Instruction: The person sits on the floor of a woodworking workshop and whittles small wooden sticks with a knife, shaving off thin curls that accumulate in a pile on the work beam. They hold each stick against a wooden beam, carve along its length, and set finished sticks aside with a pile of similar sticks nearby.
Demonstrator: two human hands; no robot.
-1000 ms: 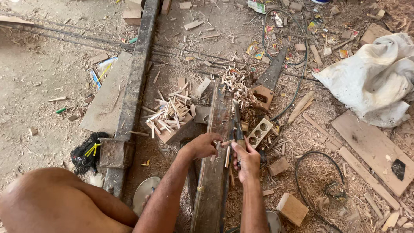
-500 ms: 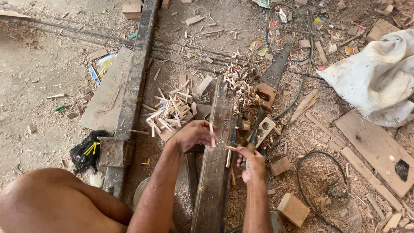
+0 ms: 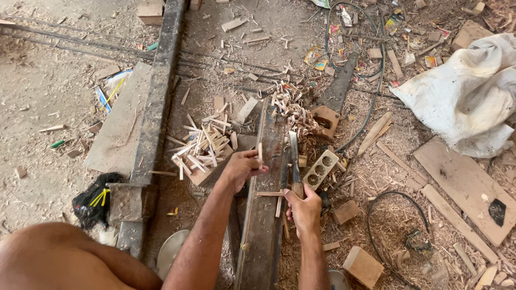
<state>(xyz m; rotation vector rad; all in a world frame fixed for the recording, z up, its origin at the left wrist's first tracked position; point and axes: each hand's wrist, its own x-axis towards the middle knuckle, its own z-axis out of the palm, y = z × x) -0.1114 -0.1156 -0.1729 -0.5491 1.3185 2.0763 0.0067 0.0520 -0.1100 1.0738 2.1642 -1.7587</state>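
1. On the dark plank (image 3: 263, 215) lying along the floor: left hand (image 3: 242, 167), fingers pinching a thin wood sliver (image 3: 260, 152) upright over the plank's left edge.
2. Right hand (image 3: 303, 210), fingers wrapped round the handle of a blade tool (image 3: 294, 161) at the plank's right edge; blade points away.
3. Cut slivers (image 3: 271, 194) lie across the plank between the hands.
4. Left of the plank: stick pile (image 3: 201, 147). Right: holed wooden block (image 3: 320, 168), shavings.
5. Risk, as judged: blade sits close to the pinching fingers; a slip could nick them.
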